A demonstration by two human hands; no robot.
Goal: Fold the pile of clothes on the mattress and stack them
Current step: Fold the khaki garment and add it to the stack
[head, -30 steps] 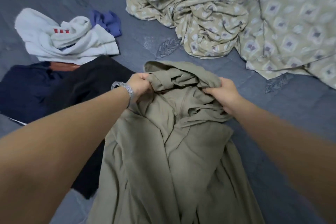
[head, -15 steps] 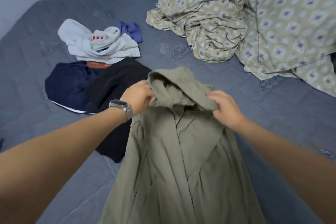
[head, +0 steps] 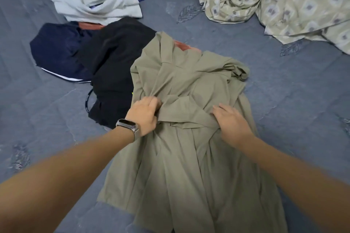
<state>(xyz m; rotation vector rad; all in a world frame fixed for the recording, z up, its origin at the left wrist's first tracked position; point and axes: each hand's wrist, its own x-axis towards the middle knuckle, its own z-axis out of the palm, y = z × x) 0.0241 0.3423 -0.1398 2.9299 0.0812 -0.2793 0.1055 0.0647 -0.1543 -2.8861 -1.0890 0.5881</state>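
1. The olive garment [head: 189,138] lies in the centre and lower part of the frame on the grey mattress [head: 284,100], with its upper part bunched toward the middle. Its upper left edge overlaps the black garment [head: 113,73].
2. The left hand [head: 144,115] pinches a fold of the olive cloth with curled fingers at its left side. The right hand [head: 232,124] rests on the cloth at the right; its fingers look loosely bent on the fabric, and I cannot tell whether they really hold it.
3. Risk: the cloth is thin and already wrinkled, so pulling from only one side may drag the whole piece and give a crooked fold.
4. Risk: because the olive edge lies on the black garment, a strong pull may take the black one along, and also disturb the navy garment [head: 58,51] touching it at the left.
5. Risk: the bunched part at the upper right of the olive piece may get trapped inside the fold and make a lump, so the stack would not sit flat.
6. The white garment [head: 91,2], in the upper left, is not yet folded. The patterned sheet [head: 284,0] fills the upper right.
7. No container is visible in the frame; all clothes lie directly on the mattress.
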